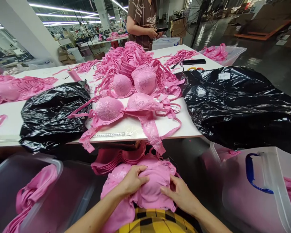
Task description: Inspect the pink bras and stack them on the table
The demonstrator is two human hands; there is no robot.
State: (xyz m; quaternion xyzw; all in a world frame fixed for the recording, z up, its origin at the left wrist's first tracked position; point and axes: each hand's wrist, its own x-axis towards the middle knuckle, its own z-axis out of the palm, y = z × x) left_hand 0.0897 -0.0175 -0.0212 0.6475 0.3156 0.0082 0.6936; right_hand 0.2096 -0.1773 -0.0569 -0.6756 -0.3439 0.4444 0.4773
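Low in front of my lap, a pink lace bra [152,187] is spread between both hands, its smooth inner cloth facing me. My left hand [134,181] pinches the cloth near the middle with thumb and fingers. On the other side, my right hand [180,194] grips its right edge, the thumb on top and the fingers partly hidden. Just beyond lies a stack of nested darker pink cups [109,160] under the table edge. Above my hands, another pink bra [109,110] lies at the table's front with one lace wing hanging over the edge.
A big heap of pink bras [133,55] covers the white table [186,126]. Black plastic bags [55,113] flank it on both sides. Plastic bins with pink pieces stand left and right, one with a blue handle [251,174]. A person [143,26] stands across the table holding a dark object.
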